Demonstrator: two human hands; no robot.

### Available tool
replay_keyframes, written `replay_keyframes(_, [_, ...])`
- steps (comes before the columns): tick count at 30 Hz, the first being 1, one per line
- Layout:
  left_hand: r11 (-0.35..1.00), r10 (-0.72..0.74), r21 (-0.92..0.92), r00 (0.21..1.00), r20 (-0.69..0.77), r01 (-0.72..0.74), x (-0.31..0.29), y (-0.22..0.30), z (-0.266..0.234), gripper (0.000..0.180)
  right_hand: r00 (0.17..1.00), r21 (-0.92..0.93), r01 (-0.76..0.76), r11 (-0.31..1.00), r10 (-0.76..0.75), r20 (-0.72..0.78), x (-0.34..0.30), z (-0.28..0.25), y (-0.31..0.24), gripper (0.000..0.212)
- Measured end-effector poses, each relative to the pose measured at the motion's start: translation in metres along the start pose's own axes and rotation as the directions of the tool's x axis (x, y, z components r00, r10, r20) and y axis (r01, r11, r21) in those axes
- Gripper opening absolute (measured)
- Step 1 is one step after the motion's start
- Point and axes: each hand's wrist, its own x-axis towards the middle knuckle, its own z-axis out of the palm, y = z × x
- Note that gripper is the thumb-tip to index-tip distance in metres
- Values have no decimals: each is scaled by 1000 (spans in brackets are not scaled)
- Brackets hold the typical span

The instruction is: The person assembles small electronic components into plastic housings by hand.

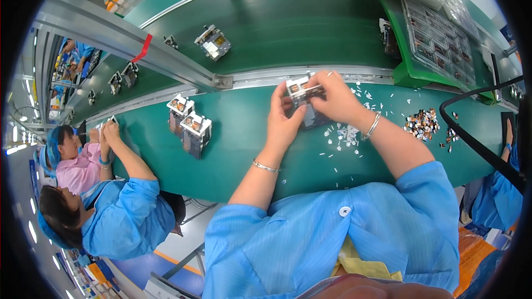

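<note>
Both my hands hold one small white-and-grey electrical block with copper parts, just above the green bench. My left hand grips its lower left side, thumb up against it. My right hand pinches its top right edge. A thin bracelet sits on each wrist. Two similar blocks stand on the bench to my left. A heap of small copper and dark parts lies to my right, and white scraps are scattered under my right wrist.
A green conveyor belt runs behind the bench and carries more blocks. Clear compartment trays rest on a green rack at the right. People in blue coats work at my left. A black cable curves at the right.
</note>
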Motion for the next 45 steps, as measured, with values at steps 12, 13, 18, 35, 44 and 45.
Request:
replay_keyframes(12, [683,449,719,852,-270,-132,107,-12,-53,73,952,-449,-173,877,31,-306,74,-63,72,43])
replay_keyframes(13, [656,446,751,840,-308,-72,123,-8,-57,77,949,-529,-203,824,33,-313,67,-59,77,43])
replay_keyframes(18, [475,383,861,839,-387,181,189,10,-76,96,920,-425,-69,903,-107,-378,3,-34,50,29])
replay_keyframes(35, [854,191,494,982,-4,-164,16,27,9,87,835,-452,-490,745,252,-490,-169,-129,65,11])
replay_keyframes(44, [677,482,562,863,149,-475,-47,49,34,66,861,-570,-414,709,102,-498,-154,-121,61,2])
replay_keyframes(45, [826,393,364,902,178,-431,-49,61,40,48,843,-319,-393,862,199,-500,-149,-116,53,2])
